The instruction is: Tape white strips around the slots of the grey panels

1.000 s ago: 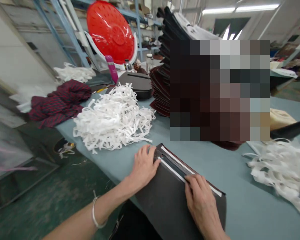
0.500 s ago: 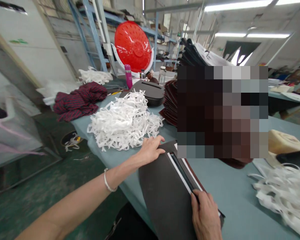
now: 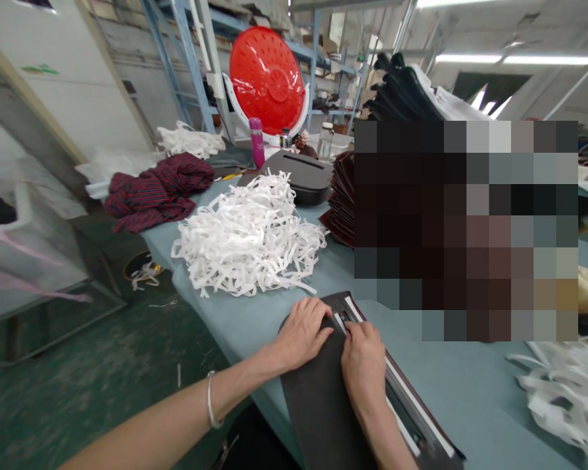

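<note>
A dark grey panel point(image 3: 318, 391) lies on the table in front of me. A long zipper slot point(image 3: 406, 398) runs along its right side, edged by white strips point(image 3: 396, 418). My left hand point(image 3: 304, 333) rests on the panel's upper part, fingers stretched toward the slot and thumb out. Just right of it, my right hand point(image 3: 365, 365) has its fingers curled and pressed together at the slot's upper end. What its fingertips pinch is hidden. Beyond the panel is a loose heap of white strips point(image 3: 249, 241).
Behind the heap sit a black case point(image 3: 298, 176) and a pink bottle point(image 3: 257, 143). A striped cloth point(image 3: 161, 189) lies at the left edge of the blue-grey table point(image 3: 470, 391). Stacked dark brown pieces point(image 3: 340, 196) stand behind, partly blurred out. More white strips point(image 3: 563, 398) lie right.
My right hand has moved from the lower part of the slot up to its upper end. My left hand has shifted back from the panel's far edge and lies further onto it.
</note>
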A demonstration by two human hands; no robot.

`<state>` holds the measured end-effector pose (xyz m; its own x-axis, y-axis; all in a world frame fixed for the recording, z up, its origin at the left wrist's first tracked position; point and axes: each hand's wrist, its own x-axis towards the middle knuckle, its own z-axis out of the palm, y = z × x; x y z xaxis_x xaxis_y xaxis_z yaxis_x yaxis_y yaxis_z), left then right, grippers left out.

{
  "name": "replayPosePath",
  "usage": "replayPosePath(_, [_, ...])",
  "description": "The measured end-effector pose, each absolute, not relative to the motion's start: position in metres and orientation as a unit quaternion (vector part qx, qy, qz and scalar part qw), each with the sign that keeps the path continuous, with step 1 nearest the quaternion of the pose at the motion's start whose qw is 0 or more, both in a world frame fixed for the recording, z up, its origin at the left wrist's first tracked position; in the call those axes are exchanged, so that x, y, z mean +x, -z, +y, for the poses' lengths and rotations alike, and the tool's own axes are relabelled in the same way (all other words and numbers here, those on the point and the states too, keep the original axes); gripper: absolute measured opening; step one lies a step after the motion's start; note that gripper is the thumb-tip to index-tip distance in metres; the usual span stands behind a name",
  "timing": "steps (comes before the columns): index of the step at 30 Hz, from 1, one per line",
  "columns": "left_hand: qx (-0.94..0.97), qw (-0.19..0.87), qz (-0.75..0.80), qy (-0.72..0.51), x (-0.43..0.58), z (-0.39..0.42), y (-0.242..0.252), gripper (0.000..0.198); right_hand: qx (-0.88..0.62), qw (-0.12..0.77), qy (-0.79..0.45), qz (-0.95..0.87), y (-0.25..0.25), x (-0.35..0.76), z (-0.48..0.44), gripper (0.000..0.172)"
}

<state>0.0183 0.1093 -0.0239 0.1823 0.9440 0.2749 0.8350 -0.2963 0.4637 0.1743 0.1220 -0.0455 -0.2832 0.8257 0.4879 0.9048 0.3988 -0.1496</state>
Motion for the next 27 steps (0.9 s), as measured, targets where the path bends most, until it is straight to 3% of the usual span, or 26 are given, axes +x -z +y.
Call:
replayPosePath(5, [0.826, 0.092, 0.503, -0.235, 0.019, 0.111, 0.025, 0.042, -0.523, 0.234, 0.099, -0.814, 0.043, 0.16, 0.121, 0.028])
replayPosePath(10, [0.861, 0.067, 0.465, -0.196, 0.02, 0.113, 0.026, 0.03, -0.515, 0.194, 0.116, -0.827, 0.036, 0.171, 0.096, 0.029])
replayPosePath(19, [0.863, 0.035, 0.47, -0.184, 0.023, 0.109, 0.027, 0.032, -0.458, 0.144, 0.164, -0.862, 0.049, 0.277, 0.016, 0.039])
replayPosePath(27, [0.864, 0.039, 0.462, -0.194, 0.026, 0.108, 0.036, 0.035, -0.504, 0.156, 0.087, -0.845, 0.042, 0.299, -0.015, 0.033])
